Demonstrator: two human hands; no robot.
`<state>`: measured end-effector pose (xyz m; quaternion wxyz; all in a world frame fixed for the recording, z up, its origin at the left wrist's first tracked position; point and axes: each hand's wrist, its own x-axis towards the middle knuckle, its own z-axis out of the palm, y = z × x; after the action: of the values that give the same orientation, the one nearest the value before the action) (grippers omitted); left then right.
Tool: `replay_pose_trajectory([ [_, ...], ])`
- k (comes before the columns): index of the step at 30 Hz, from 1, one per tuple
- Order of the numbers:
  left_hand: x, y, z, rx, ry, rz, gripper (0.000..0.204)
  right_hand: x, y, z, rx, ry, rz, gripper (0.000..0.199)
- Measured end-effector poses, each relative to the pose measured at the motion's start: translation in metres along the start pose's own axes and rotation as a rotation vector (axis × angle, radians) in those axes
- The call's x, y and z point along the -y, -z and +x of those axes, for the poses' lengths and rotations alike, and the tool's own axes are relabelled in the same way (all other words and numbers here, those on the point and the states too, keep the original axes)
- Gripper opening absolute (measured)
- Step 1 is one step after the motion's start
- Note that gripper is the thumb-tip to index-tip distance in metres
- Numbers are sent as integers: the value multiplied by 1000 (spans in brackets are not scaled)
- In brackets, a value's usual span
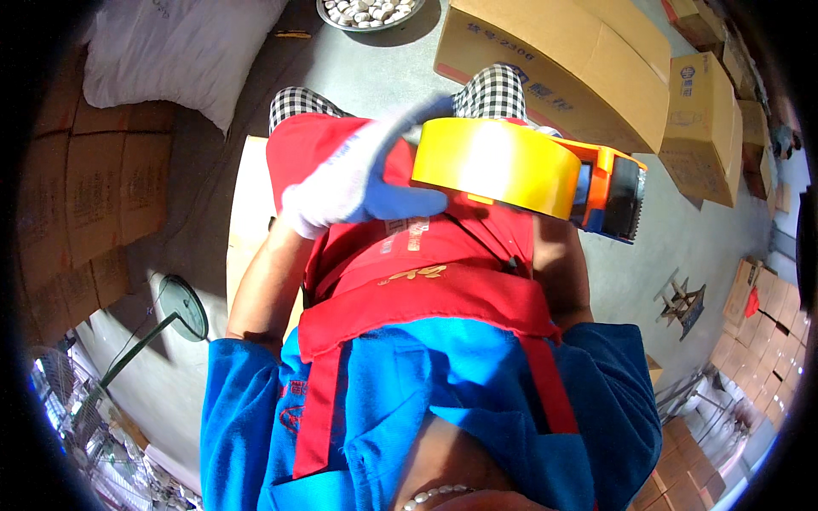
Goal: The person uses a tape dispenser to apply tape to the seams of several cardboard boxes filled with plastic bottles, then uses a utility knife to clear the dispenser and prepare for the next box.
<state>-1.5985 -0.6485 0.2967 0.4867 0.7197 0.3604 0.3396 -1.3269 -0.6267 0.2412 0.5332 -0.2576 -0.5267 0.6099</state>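
Note:
My left hand [349, 183], in a white glove with bluish fingers, is held above my lap. Its thumb and fingers are spread apart beside the near-left end of a wide roll of yellow tape [498, 166]. The roll sits on an orange tape dispenser [601, 183] with a black toothed cutting edge at its right end. My right forearm runs up behind the dispenser, which is held up over my knees. Of my right hand [550, 131] only a bit of white glove shows past the roll; its grip on the dispenser is hidden.
A large cardboard box [562, 64] lies ahead to the right, with more boxes [699, 128] beyond. A metal bowl of white pieces [368, 15] and a white sack [175, 51] are ahead. Stacked cartons [94, 187] and a green stand base [183, 307] are left; a small stool [682, 307] is right.

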Motion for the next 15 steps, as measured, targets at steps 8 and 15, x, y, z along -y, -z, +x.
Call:
replay_pose_trajectory([
  [8,-33,19,16,-15,-115,295,69,-4,-4,8,17,-9,2,38],
  [15,-37,18,14,-116,-204,202,84,-12,-10,9,40,-38,9,38],
])
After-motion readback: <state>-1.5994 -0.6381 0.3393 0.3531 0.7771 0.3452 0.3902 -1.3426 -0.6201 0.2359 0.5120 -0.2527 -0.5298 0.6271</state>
